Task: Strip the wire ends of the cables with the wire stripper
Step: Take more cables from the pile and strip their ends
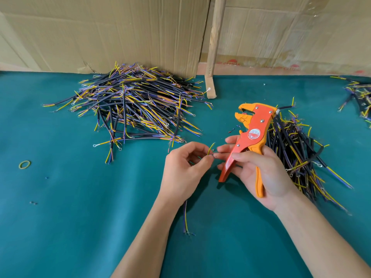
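While the left hand (pixel 185 167) pinches 1 cable (pixel 185 215) at 6 o'clock, the right hand (pixel 261 169) grips the wire stripper (pixel 252 135); its head points away, so misfeeding could nick strands.

My orange stripper (pixel 253 135) stands upright, its mouth agape, over the green table. My cable (pixel 185 216) hangs down, its yellow-green wire (pixel 211 147) sticking up.

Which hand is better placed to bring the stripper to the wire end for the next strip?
The right hand: it already holds the wire stripper. The left hand pinches the cable.
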Tool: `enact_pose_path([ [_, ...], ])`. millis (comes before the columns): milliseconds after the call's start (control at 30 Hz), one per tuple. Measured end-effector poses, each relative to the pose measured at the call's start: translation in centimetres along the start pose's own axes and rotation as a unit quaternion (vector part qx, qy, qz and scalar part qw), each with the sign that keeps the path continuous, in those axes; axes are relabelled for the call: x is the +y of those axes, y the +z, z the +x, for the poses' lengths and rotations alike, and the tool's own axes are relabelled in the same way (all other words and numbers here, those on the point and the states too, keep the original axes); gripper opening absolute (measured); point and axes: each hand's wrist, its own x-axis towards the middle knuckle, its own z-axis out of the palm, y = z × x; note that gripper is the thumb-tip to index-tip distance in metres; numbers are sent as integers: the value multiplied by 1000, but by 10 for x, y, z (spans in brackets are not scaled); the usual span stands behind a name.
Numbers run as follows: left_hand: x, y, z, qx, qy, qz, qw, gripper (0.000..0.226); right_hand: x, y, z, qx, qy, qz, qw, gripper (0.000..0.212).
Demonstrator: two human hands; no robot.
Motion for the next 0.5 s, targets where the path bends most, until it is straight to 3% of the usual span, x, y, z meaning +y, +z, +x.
enact_pose_path([
  [200,-5,1,3,29,-26,6,999,15,-1,-1,0,3,3,15,1000,44],
  [500,-4,-2,3,-27,-24,-25,999,10,3,3,-1,-55,69,63,994,43],
])
